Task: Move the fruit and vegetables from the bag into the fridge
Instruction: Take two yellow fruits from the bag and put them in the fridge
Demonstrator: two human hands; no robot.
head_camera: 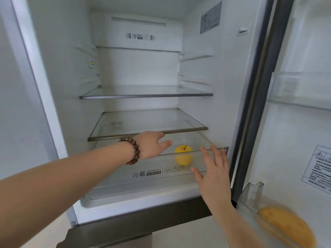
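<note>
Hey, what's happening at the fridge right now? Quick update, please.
Both hands open: left hand over the crisper drawer, right hand at its front. Yellow apple inside drawer. Banana in door bin. Nothing blocking.

fridge [53,86] standing open | apple [183,154] lying in clear drawer [143,176] | left hand [152,145] reaching over drawer, fingers loose | right hand [213,169] hovering flat before drawer front | banana [288,226] lying in door bin [250,196]
</note>
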